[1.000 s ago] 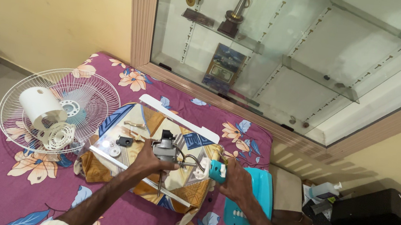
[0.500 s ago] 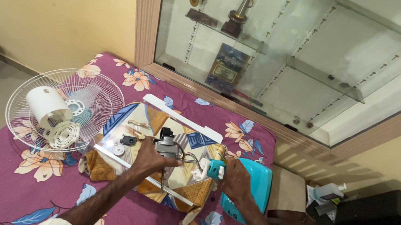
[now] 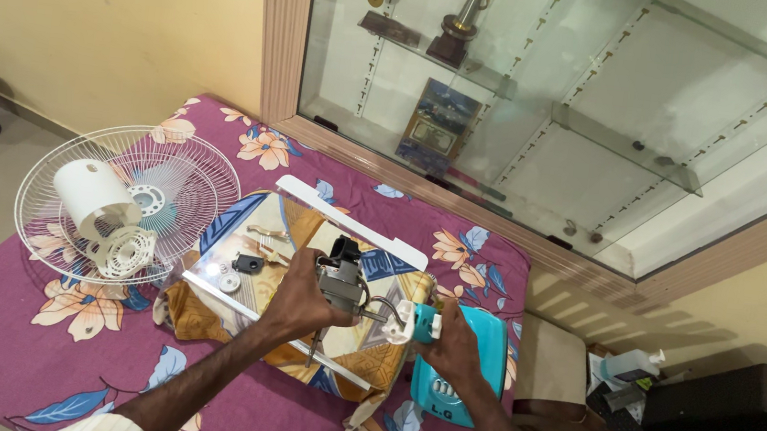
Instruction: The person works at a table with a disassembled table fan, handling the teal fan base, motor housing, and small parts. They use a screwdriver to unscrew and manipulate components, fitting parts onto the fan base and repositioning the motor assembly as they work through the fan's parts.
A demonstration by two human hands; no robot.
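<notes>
Since a second ago, motor [image 3: 343, 285] tilted upright, held over the bed [image 3: 23, 338]. Left hand [image 3: 305, 295] grips its metal body; right hand [image 3: 452, 339], at 3 o'clock, pinches the teal switch block [image 3: 423, 322]. Likely heavy, rigid; wires fragile, so hold the casing.

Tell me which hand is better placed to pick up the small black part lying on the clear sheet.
Probably the left hand: it grips the grey motor just right of the small black part. The right hand holds the teal-and-white piece, farther away.
</notes>
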